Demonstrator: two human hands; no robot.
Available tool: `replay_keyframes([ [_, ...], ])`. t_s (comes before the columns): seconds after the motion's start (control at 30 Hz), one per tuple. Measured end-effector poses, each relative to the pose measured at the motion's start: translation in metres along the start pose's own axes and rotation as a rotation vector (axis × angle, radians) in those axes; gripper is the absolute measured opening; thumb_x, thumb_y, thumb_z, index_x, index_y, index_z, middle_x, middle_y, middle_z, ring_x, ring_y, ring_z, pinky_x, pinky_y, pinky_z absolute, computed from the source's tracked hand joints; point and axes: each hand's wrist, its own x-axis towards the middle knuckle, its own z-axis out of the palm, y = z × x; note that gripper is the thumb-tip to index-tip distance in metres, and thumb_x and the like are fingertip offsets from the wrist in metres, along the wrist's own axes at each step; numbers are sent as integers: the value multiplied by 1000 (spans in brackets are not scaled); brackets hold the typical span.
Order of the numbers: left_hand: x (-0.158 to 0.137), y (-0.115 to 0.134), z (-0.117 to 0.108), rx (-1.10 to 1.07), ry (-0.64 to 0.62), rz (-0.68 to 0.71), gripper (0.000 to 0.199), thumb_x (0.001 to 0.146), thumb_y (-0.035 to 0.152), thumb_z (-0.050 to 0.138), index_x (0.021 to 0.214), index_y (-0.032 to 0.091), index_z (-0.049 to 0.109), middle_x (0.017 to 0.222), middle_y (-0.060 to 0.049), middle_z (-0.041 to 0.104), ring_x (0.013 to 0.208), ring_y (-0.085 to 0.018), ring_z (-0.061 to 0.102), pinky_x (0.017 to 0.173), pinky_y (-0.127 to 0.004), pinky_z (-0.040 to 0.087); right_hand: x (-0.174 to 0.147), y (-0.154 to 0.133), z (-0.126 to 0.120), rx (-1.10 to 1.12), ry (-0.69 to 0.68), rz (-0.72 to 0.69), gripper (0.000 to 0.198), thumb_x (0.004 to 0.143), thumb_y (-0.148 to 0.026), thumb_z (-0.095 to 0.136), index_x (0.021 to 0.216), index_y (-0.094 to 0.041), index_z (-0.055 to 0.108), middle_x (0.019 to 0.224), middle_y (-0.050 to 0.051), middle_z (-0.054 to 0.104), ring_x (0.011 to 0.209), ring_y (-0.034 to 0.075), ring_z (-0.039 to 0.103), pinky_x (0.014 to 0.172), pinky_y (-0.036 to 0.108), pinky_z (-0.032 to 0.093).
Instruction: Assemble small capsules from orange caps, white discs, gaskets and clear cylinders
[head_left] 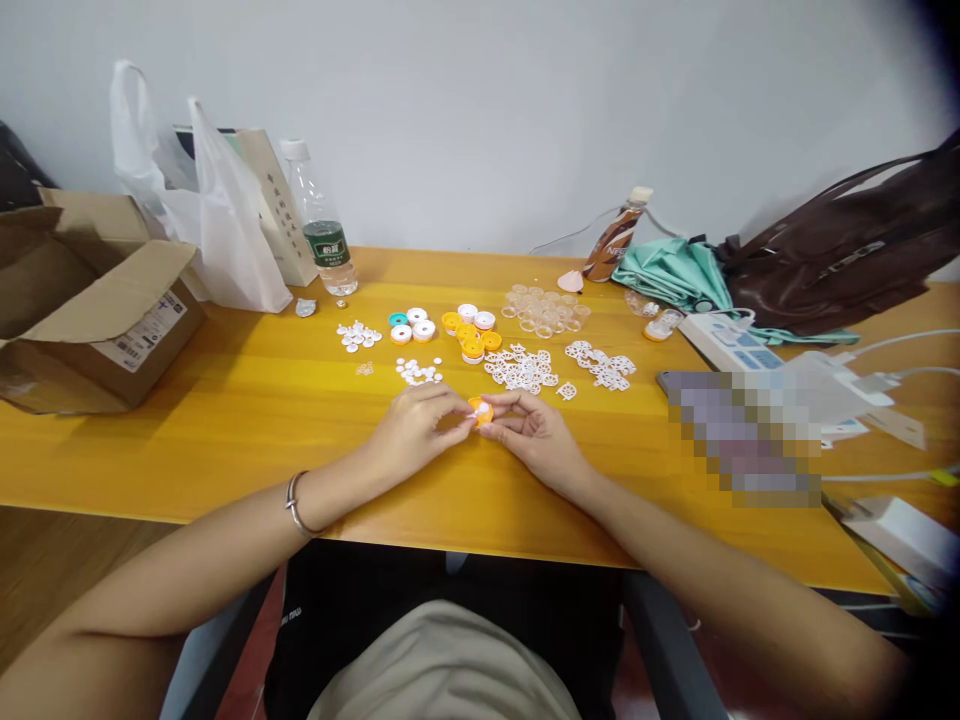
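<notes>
Between both hands, just above the table's near half, is a small round orange cup (481, 408) with a white piece inside it. My left hand (420, 428) pinches at its left side, fingertips at the white piece; whether it grips that piece or the rim I cannot make out. My right hand (536, 435) holds the cup's right edge between thumb and fingers. Just beyond lie small white discs (417, 371), white openwork plates (521, 370), white mushroom-shaped pieces (360, 336), orange and white round cups (470, 330), and clear plastic cups (546, 310).
A cardboard box (142, 330), a white plastic bag (225, 230) and a water bottle (327, 240) stand at left. At right are a brown drink bottle (616, 238), a teal folded umbrella (667, 275), a brown bag (825, 250), a power strip (731, 342) and a blurred phone (739, 435).
</notes>
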Motion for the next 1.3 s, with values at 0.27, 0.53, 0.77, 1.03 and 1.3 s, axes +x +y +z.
replay_keyframes([
  [0.27,0,3,-1,-118,9,-96,14,83,27,58,84,17,67,83,-5,67,73,-13,60,69,-26,47,-1,-1,0,7,-7,1,32,65,-25,74,94,-22,61,90,1,64,79,11,63,83,30,51],
  [0.53,2,1,-1,-174,0,-163,10,81,23,59,79,17,67,78,-3,67,71,-13,60,69,-26,47,-1,-2,-2,-24,-12,-5,32,66,-26,74,96,-22,62,88,1,65,78,12,63,83,32,52],
  [0.77,3,-2,4,-260,4,-252,8,75,22,63,74,15,59,71,0,62,63,-9,55,58,-21,44,-1,-1,-3,-61,-34,-9,32,67,-25,72,98,-22,64,83,0,64,77,12,63,82,30,51],
  [1.03,3,0,-6,-275,-15,-251,14,81,28,58,88,15,59,84,-4,62,74,-11,57,63,-23,44,2,-5,-6,-8,-110,44,33,69,-23,71,102,-23,64,90,0,68,82,11,64,86,30,49],
  [1.3,0,-4,-11,-205,-114,-135,30,78,28,63,106,20,57,93,-4,61,83,-13,57,68,-25,45,2,-10,-8,-41,-153,33,34,73,-26,68,106,-23,64,100,3,68,90,13,64,91,32,47],
])
